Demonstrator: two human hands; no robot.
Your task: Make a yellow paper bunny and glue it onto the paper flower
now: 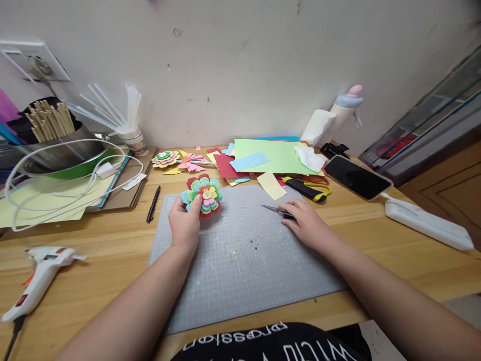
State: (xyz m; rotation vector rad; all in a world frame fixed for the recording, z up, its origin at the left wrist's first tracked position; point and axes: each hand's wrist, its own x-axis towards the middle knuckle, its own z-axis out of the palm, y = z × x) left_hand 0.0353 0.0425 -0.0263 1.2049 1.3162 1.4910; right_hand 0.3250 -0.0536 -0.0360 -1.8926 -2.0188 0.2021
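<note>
My left hand (184, 220) holds a layered paper flower (210, 200) above the left part of the grey cutting mat (233, 291). The flower has red, blue, green and yellow petals, with a small face at its centre; my thumb presses on its front. On the mat's right side, my right hand (306, 223) has its fingers closed over the dark handles of small scissors (276, 208). Their pointed blades face left, and the handles are partly hidden. A pale yellow paper strip (271, 185) lies just beyond the scissors. Small dark scraps (253, 244) dot the mat.
A glue gun (48, 271) lies left; a black pen (153, 203) sits beside the mat. Behind are other paper flowers (165, 159), green paper (274, 155) and a black-and-yellow cutter (304, 189). A phone (358, 176) rests right. White cable (78, 193) loops at left.
</note>
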